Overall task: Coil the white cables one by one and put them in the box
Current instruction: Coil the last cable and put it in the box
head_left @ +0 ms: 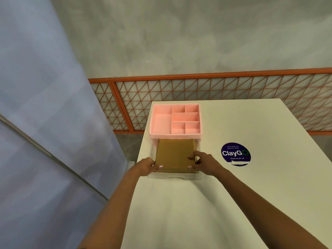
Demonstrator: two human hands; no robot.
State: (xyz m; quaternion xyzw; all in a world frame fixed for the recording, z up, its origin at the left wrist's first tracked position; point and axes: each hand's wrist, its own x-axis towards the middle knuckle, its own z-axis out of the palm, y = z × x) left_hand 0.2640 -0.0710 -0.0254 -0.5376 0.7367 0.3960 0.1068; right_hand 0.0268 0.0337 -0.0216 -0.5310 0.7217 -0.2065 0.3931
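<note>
My left hand [147,166] and my right hand [202,161] each pinch one near corner of the flat brown cardboard box [174,155], thumbs on top. The box lies in the open drawer of the pink plastic organiser with compartments [175,119], which stands at 12 o'clock from it on the cream tabletop [233,203]. At 3 o'clock is a round dark blue sticker [235,154].

Only two forearms and two hands of the person are visible, and both are bare: there is no sleeve, watch, ring or glove. The left hand [147,167] has short nails with a pale, glossy look on the thumb. The right hand [203,163] shows the same pale nail on its thumb.
</note>
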